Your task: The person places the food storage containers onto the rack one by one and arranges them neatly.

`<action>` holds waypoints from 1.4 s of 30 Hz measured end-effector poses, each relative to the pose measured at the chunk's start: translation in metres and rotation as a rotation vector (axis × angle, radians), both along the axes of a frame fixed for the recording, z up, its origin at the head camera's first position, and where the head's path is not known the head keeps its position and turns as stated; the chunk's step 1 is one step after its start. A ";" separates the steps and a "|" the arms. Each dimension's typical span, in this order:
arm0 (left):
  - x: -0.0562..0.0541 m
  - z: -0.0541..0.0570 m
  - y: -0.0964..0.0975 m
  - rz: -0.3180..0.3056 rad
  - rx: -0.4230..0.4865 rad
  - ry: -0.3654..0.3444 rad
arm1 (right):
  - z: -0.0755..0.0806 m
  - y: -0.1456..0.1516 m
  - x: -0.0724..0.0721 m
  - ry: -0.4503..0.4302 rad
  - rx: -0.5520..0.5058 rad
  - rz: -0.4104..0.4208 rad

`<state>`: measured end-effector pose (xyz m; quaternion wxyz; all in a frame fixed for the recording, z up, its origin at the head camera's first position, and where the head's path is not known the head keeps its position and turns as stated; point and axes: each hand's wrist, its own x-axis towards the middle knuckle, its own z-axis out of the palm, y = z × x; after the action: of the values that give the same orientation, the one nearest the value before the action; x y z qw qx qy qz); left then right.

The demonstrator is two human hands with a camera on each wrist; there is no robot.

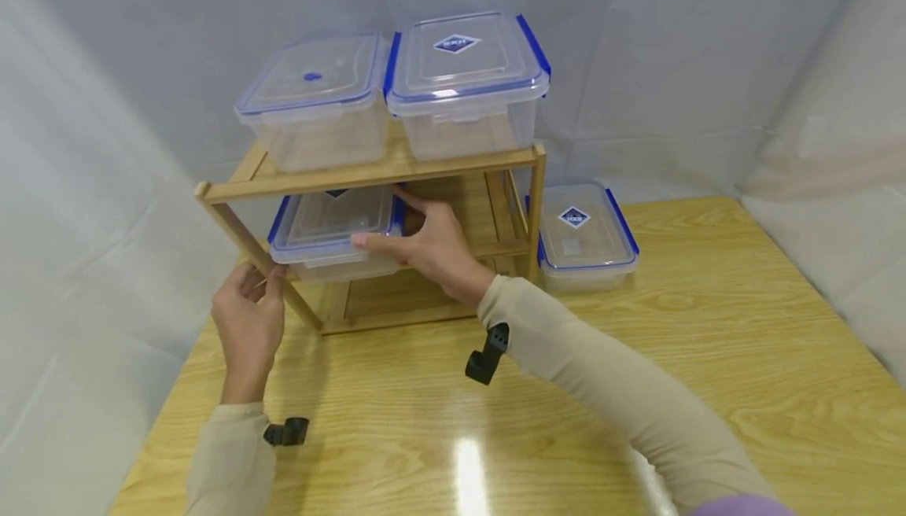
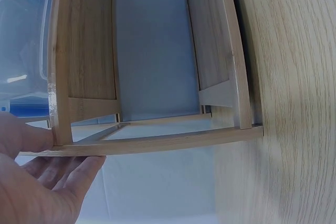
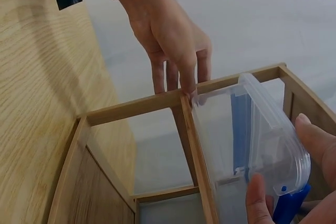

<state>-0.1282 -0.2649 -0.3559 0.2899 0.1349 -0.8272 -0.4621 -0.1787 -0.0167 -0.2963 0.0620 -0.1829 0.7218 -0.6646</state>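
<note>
Purple fabric (image 1: 739, 506) pokes in at the bottom right corner, with the person's beige right sleeve (image 1: 623, 390) running up from it toward the middle of the frame. Left sleeve (image 1: 232, 453) is down at the bottom left, and each wrist wears a little black camera mount (image 1: 487, 355). Under all that: a shiny wood-grain table (image 1: 396, 414).

So, hands. Left hand (image 1: 249, 315), left of center, is pinching the wooden rack (image 1: 361, 174) at its front left post, thumb one side and fingers the other, right about where the middle shelf joins. Right hand (image 1: 439, 248), dead center, is gripping a clear blue-trimmed lidded container (image 1: 333, 229), thumb on the front rim and fingers back along the right side. That box is on the left half of the middle shelf, under the top tier.

Over at center right, just beside the rack, another clip-lid container (image 1: 587, 233) with a diamond label sits on the table. Up top, two more boxes share the top shelf: one with a blue oval on its lid (image 1: 325, 134) at upper left, and a diamond-labeled one (image 1: 467, 123) at upper center. Behind everything hangs pale sheeting (image 1: 672, 68).
</note>
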 end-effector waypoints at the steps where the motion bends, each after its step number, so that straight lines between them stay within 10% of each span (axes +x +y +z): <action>1: 0.000 0.000 0.000 0.001 0.002 0.000 | 0.000 0.000 0.001 -0.002 0.000 0.000; 28: 0.002 0.002 0.002 0.005 -0.009 -0.002 | 0.017 0.085 0.063 0.102 0.031 0.100; 42: 0.002 0.002 0.002 0.000 -0.037 0.000 | 0.026 0.172 0.067 0.065 0.145 0.059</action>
<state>-0.1262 -0.2628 -0.3541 0.2922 0.1296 -0.8356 -0.4468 -0.1114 0.1556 -0.2704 0.0713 -0.2205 0.7640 -0.6021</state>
